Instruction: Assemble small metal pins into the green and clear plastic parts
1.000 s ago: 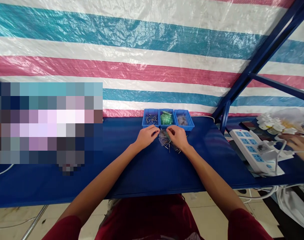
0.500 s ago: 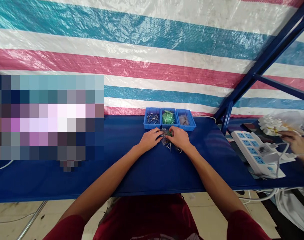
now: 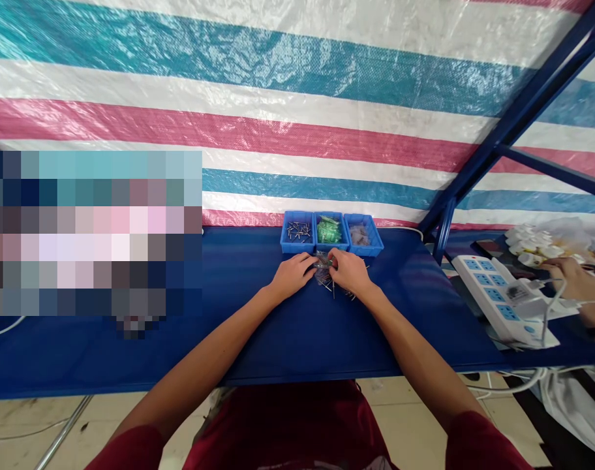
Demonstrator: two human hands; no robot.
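Blue table (image 3: 297, 339) holds bins (image 3: 331, 247) beyond left hand (image 3: 292, 274) and right hand (image 3: 350, 271), half-curled by bag (image 3: 321, 277), hold unclear.

Upper frame: sheeting (image 3: 258, 124) striped white, teal and pink | upper right: blue metal frame (image 3: 473, 163) slants across it | right: white power strip (image 3: 488, 294) with blue sockets, white spools (image 3: 532, 243) beyond | lower left: metal leg (image 3: 65, 431) above pale tiled floor (image 3: 14, 421)
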